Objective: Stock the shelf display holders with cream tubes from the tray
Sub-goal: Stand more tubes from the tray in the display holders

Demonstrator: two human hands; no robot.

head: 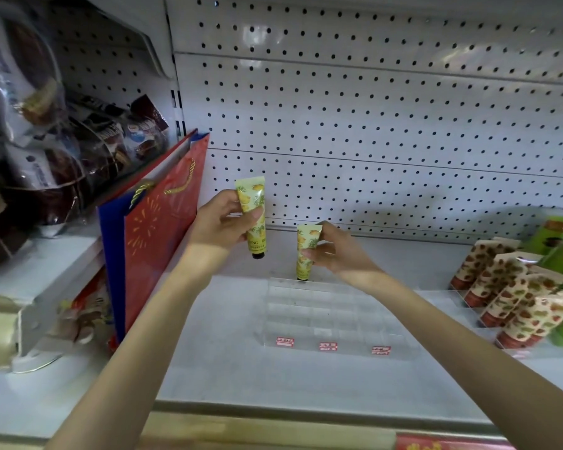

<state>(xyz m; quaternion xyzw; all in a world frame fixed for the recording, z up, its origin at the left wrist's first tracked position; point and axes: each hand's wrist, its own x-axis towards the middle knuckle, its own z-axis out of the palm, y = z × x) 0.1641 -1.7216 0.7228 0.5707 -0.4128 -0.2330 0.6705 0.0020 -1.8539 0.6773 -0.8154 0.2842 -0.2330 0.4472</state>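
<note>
My left hand [220, 222] grips a yellow pineapple-print cream tube [252, 206], upright with its black cap down, in the air above the shelf. My right hand [333, 250] pinches a second yellow tube [306, 251], cap down, with the cap at the back edge of a clear acrylic display holder [332, 316]. The holder stands on the white shelf and has several compartments, all without tubes, and small red labels along its front. No tray is in view.
A red and blue gift bag [156, 228] leans upright left of my hands. At the right, a second holder [514, 287] carries strawberry-print tubes, with green tubes [556, 245] behind them. Snack bags [46, 141] fill the left shelf. White pegboard [371, 125] backs the shelf.
</note>
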